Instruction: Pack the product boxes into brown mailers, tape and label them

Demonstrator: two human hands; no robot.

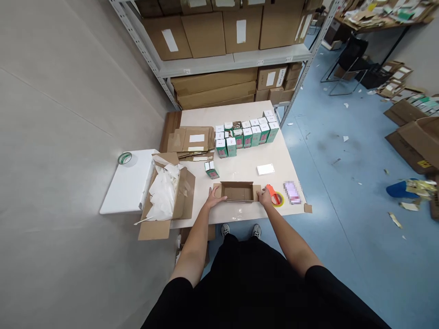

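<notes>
A small open cardboard box (237,199) lies near the table's front edge, its inside bare and its end flaps folded outward. At its left end, my left hand (214,199) holds the flap, thumb reaching along the near side. My right hand (264,197) grips the flap at the opposite end, its fingers partly hidden. Just right of that hand lie an orange tape dispenser (272,190) and a yellow tape roll (279,199). Beyond the box, to the left, stands one green-and-white carton (211,170).
Several green-and-white cartons (255,136) stand at the back beside flattened cardboard (195,139). Left is a large box (185,196) with white paper (163,194). A white card (265,169) and blurred phone-like object (292,192) lie right. Shelving (236,61) rises behind.
</notes>
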